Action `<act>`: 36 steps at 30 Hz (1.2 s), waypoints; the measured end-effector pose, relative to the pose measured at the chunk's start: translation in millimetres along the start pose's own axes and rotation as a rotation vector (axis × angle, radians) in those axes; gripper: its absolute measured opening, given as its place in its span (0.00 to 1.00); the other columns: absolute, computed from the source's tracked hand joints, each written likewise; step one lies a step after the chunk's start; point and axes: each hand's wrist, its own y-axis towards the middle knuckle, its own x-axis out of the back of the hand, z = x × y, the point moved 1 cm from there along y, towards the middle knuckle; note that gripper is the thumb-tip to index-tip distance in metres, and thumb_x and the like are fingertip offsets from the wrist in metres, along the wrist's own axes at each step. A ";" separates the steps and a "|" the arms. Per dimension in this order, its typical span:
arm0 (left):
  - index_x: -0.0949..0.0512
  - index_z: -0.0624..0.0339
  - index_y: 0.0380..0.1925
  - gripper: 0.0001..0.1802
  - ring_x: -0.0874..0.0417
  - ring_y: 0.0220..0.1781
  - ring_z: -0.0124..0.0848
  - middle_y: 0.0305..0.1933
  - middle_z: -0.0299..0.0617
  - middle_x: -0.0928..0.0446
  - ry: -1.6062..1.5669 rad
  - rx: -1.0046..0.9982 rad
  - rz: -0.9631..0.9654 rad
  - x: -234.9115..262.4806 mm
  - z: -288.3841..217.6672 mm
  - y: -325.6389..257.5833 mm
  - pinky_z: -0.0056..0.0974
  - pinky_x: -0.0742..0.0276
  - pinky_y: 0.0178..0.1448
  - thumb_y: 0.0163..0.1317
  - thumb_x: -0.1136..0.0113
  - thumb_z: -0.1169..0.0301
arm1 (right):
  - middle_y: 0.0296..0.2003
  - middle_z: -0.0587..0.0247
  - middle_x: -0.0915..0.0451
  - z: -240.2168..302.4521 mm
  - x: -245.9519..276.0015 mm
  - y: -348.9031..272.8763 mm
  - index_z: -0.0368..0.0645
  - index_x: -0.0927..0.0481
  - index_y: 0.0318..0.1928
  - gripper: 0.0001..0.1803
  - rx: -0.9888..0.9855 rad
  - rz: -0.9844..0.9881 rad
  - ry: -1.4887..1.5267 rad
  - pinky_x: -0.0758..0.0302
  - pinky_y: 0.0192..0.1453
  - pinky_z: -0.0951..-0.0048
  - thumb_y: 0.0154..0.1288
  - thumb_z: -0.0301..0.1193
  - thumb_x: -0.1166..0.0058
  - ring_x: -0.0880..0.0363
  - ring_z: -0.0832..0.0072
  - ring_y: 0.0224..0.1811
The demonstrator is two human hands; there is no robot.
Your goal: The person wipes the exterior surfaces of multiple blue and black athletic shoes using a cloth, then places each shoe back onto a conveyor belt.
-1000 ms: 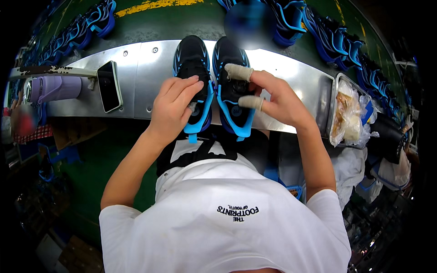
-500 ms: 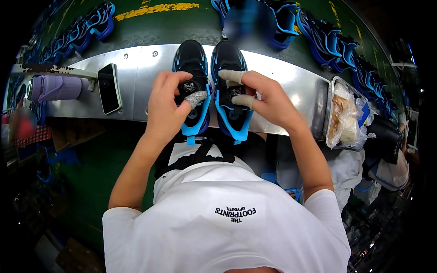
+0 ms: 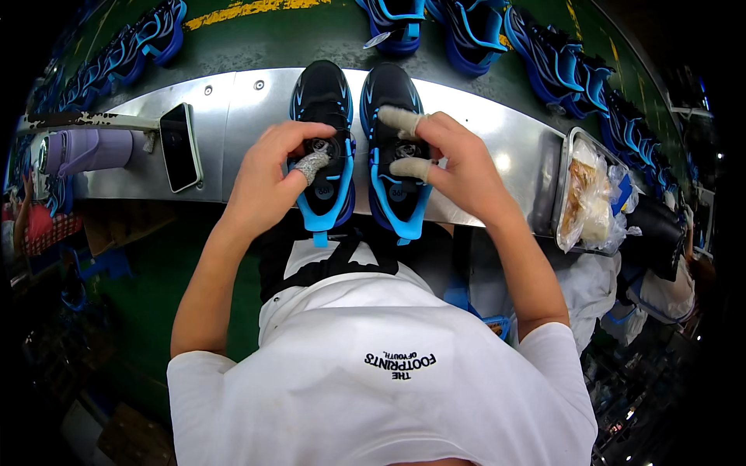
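Two black sneakers with bright blue collars stand side by side on the metal bench, toes pointing away from me. My left hand [image 3: 268, 171], its thumb wrapped in a grey covering, has thumb and index finger around the round dial [image 3: 320, 145] on the tongue of the left sneaker [image 3: 321, 84]. On the right sneaker [image 3: 391, 85], the thumb and index finger of my right hand [image 3: 462, 167] are closed around a matching dial [image 3: 406, 150]. Pale finger covers sheathe both of those fingertips. The dials are partly hidden by my fingers.
A phone [image 3: 179, 147] and a lilac bottle [image 3: 93, 149] are at the left of the metal bench [image 3: 497, 124]. At its right end a metal tray [image 3: 566, 190] holds plastic-bagged items. More sneakers [image 3: 470, 35] line the green surface beyond.
My left hand has shifted slightly left, and the left sneaker's heel with it. My right hand stays at its dial. At the back, a sneaker with a white tag is now clear where a blur was.
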 end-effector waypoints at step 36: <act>0.30 0.65 0.58 0.16 0.18 0.50 0.33 0.52 0.45 0.24 -1.235 0.654 0.101 -99.9 -30.8 -17.9 0.34 0.21 0.45 0.73 0.56 0.73 | 0.37 0.61 0.22 -13.6 -21.6 -14.7 0.48 0.20 0.58 0.28 0.063 -0.169 -0.091 0.29 0.48 0.67 0.54 0.29 0.35 0.29 0.65 0.40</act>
